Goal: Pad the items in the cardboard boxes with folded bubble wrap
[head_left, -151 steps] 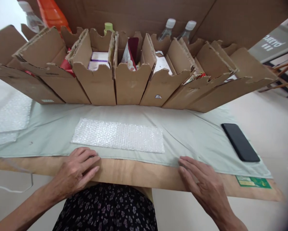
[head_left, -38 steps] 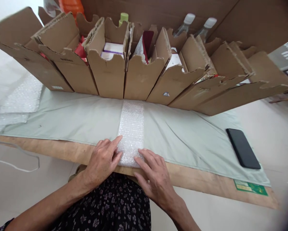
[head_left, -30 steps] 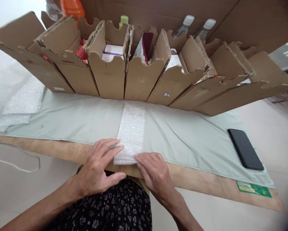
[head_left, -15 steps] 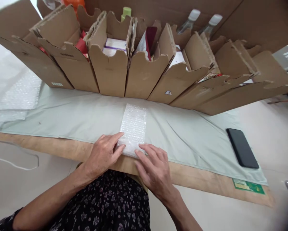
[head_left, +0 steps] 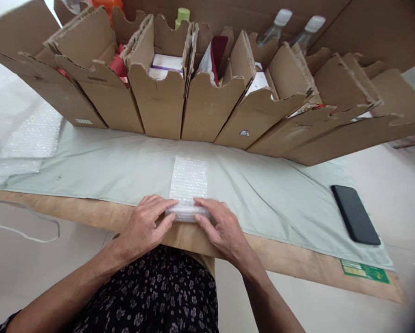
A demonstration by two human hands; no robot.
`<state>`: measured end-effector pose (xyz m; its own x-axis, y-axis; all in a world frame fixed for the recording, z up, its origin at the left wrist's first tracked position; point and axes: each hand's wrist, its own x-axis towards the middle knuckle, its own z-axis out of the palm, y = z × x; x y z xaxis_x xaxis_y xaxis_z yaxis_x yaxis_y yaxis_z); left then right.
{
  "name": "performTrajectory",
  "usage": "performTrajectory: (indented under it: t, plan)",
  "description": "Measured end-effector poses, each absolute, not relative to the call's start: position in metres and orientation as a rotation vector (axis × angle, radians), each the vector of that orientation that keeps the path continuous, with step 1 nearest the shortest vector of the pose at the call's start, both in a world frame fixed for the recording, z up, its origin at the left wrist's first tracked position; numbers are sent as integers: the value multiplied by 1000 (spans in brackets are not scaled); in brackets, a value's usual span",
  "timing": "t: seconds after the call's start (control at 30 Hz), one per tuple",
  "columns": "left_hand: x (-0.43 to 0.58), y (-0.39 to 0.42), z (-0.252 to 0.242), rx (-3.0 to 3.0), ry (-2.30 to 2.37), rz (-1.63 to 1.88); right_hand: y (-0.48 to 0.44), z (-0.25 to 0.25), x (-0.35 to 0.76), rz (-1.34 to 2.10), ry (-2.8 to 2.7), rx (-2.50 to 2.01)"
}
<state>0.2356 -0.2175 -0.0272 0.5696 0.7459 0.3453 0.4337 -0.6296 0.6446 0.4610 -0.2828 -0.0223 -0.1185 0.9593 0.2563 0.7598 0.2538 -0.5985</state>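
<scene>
In the head view, the person's left hand (head_left: 143,226) and right hand (head_left: 224,229) are facing each other at the near end of a bubble-wrap strip (head_left: 189,178). Each hand is clamping one end of a rolled edge (head_left: 185,213), with the thumb lying on the near side and the fingers curling over the far side. Gripping at both ends is probably keeping the roll tight and level across the strip's width. Whether anything is lying inside the roll, the view is not showing.

The strip is resting close to the front of the green cloth (head_left: 124,162), its flat part pointing away from the body toward the cardboard bins (head_left: 162,106). That placing is seemingly giving both forearms an even reach, while the cloth is perhaps offering a little friction under the plastic. The roll itself is sitting near the wooden edge (head_left: 106,215) of the table.

More bubble wrap (head_left: 30,138) is lying in a loose pile at the far left, apart from the hands. A dark phone (head_left: 356,214) is lying near the cloth's right end, and a green card (head_left: 365,271) is poking out from beneath the hem. Both are lying well apart from the hands, seemingly leaving the elbows room.
</scene>
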Motion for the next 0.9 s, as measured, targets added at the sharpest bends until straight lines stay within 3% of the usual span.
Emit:
performTrajectory:
  t: [0.17,0.4,0.6,0.67,0.8,0.9]
  plan:
    - [247,-197,-34,2460,1108,809,-286,-27,459,-40,-1939,-1614]
    - [242,-203,-31,2463,1025,836,-275,-24,456,92,-2172,-1522]
    - [231,-219,-19,2301,863,727,-284,-17,463,574,-2029,-1538]
    - [232,-216,-22,2290,949,730,-286,-20,463,515,-1956,-1605]
    - [240,-199,-32,2421,1150,769,-284,-24,459,65,-1848,-1664]
    - [243,-191,-36,2482,1208,739,-281,-23,454,65,-2020,-1611]
